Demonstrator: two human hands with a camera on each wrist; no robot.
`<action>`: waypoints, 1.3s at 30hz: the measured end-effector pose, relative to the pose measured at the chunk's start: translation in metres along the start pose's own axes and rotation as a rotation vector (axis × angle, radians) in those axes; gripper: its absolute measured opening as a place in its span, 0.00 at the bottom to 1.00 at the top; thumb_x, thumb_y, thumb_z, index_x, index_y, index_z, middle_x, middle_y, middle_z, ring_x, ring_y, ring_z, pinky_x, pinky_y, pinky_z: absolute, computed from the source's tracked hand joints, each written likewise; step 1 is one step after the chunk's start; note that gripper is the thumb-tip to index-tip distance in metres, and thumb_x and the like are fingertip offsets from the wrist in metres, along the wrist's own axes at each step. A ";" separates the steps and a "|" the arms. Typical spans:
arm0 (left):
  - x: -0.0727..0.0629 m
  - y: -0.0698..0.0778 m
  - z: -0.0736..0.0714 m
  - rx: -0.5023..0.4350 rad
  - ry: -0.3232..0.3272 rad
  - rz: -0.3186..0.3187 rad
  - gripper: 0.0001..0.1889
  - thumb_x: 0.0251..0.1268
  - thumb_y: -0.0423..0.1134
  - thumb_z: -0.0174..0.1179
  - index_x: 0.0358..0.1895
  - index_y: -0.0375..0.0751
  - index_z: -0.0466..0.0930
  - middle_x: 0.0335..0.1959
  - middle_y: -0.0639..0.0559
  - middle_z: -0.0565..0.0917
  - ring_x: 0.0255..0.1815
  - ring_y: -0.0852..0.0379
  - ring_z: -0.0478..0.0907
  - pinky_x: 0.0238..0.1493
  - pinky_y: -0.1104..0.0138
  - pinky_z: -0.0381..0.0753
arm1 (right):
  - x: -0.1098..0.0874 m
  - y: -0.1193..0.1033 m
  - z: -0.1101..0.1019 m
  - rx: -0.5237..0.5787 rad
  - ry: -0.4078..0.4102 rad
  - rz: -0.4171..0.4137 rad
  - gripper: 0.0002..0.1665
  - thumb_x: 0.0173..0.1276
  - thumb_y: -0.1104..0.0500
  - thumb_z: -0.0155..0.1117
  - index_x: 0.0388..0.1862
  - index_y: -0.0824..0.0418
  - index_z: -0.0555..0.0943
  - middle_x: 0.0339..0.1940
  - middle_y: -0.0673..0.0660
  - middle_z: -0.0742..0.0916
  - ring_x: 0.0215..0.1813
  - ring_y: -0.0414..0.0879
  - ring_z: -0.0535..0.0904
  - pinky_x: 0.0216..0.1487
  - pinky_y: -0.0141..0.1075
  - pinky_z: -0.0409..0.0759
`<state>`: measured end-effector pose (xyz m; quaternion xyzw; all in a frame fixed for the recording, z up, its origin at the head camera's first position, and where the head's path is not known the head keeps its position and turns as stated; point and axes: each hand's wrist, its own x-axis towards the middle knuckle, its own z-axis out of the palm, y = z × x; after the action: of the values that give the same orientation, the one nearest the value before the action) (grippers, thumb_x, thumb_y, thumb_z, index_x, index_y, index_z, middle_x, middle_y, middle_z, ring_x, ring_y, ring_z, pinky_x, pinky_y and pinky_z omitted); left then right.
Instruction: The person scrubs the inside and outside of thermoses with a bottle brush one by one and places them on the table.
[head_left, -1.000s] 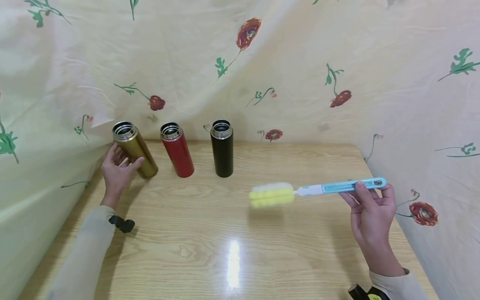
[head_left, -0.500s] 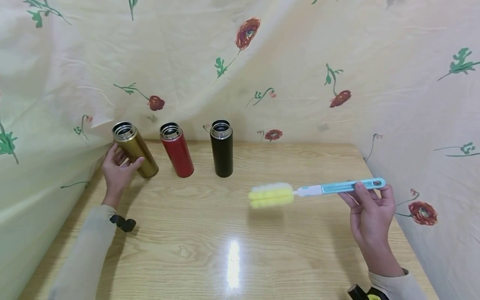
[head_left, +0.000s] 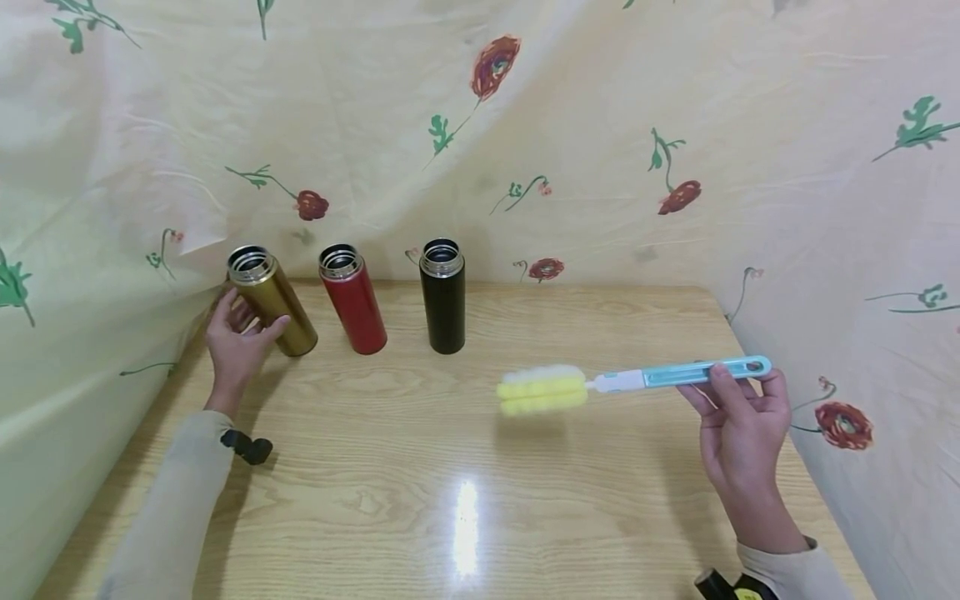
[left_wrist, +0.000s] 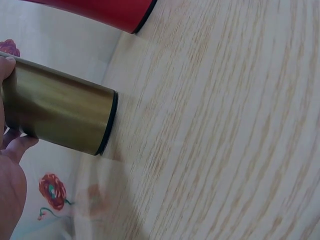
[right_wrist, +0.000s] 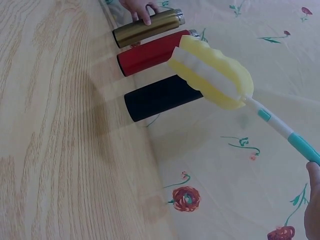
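Three lidless vacuum flasks stand upright in a row at the back of the table: gold (head_left: pixel 276 304), red (head_left: pixel 356 307) and black (head_left: pixel 445 308). My left hand (head_left: pixel 238 346) grips the gold flask around its side, thumb on the near face. In the left wrist view the gold flask (left_wrist: pixel 62 107) has its black-rimmed base on the wood. My right hand (head_left: pixel 746 433) holds a bottle brush (head_left: pixel 675 374) by its light-blue handle, thumb on top. The brush's yellow and white sponge head (right_wrist: pixel 212 75) points left, raised above the table.
The wood-grain table (head_left: pixel 360 467) bears a bright light reflection near its front. Flower-printed cloth (head_left: pixel 375 100) hangs behind the flasks and along both sides. A black wrist camera (head_left: pixel 247 448) sits on the left sleeve.
The gold flask's top has shifted very slightly to the right with my left hand. My right hand and the brush are practically still.
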<state>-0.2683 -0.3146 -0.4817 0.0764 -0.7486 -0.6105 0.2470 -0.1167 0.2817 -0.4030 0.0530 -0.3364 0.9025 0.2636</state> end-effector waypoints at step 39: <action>-0.054 0.060 -0.009 0.028 0.127 0.482 0.30 0.48 0.30 0.69 0.59 0.23 0.77 0.54 0.49 0.79 0.58 0.63 0.74 0.66 0.70 0.71 | -0.003 0.002 -0.001 0.009 0.007 0.016 0.10 0.71 0.81 0.54 0.47 0.74 0.69 0.34 0.68 0.84 0.39 0.59 0.90 0.42 0.49 0.82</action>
<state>-0.2061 -0.2854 -0.4389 -0.0627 -0.7366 -0.5174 0.4311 -0.1150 0.2801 -0.4058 0.0483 -0.3318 0.9062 0.2575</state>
